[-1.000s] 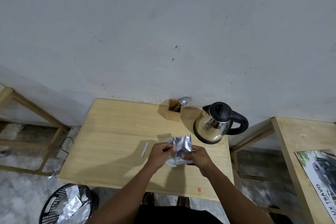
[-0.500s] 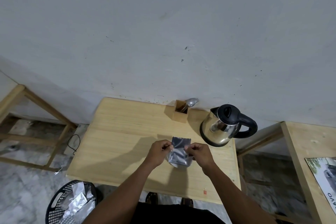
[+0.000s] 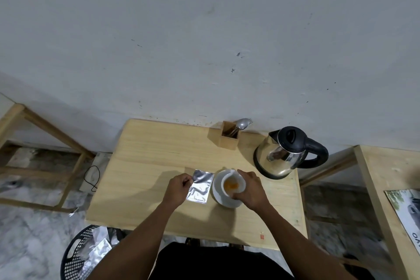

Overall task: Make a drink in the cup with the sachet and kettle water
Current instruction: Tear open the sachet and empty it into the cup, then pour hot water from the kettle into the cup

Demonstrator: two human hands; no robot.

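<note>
A white cup (image 3: 238,181) stands on a white saucer (image 3: 219,195) near the table's front, with orange powder (image 3: 231,185) at its bottom. My right hand (image 3: 250,187) wraps around the cup's right side. A silver foil sachet (image 3: 200,186) hangs just left of the saucer, pinched at its top left corner by my left hand (image 3: 179,188). The steel kettle (image 3: 281,154) with black lid and handle stands at the back right, apart from both hands.
A wooden holder (image 3: 229,135) with a spoon and fork stands at the table's back edge by the wall. A black basket (image 3: 79,254) with foil wrappers sits on the floor at the front left. Another wooden table (image 3: 386,173) with a printed sheet is to the right.
Both hands held the sachet over the cup. Now the sachet has moved left in my left hand alone, and my right hand has gone to the cup, which shows orange powder.
</note>
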